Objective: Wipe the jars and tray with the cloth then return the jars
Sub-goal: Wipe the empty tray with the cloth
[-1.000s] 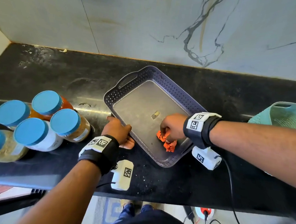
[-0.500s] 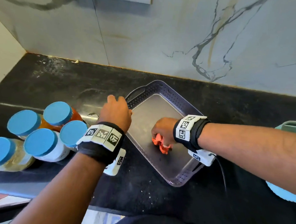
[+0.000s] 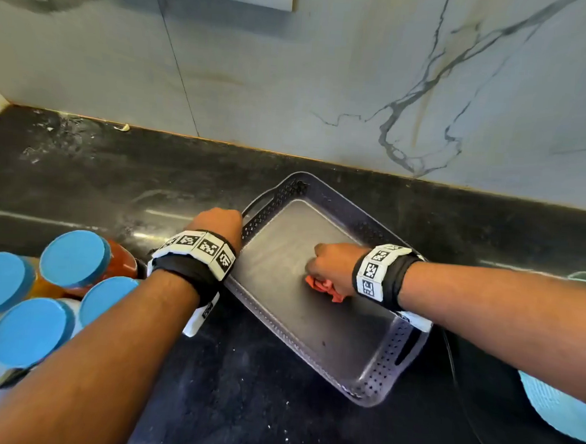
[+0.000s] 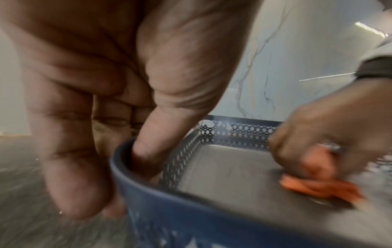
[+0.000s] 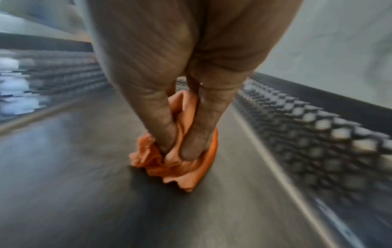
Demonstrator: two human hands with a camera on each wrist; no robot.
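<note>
A dark blue perforated tray [image 3: 378,381] with a grey floor lies slanted on the black counter. My left hand [image 3: 221,224] grips its left rim near the far handle; in the left wrist view the thumb [image 4: 152,151] sits inside the tray rim [image 4: 148,189] and the fingers outside. My right hand [image 3: 333,265] bunches an orange cloth [image 3: 325,287] and presses it on the tray floor. The right wrist view shows the cloth [image 5: 182,167] pinched between thumb and fingers. Several blue-lidded jars [image 3: 73,258] stand at the left on the counter.
A light blue basket [image 3: 554,409] sits at the right edge, partly behind my right forearm. A marble wall backs the black counter [image 3: 116,176]. A cable [image 3: 459,396] runs from my right wrist down over the counter front.
My left hand moved from the tray's near corner up along its left rim toward the far handle. My right hand slid the cloth farther into the tray. The head view tilted up.
</note>
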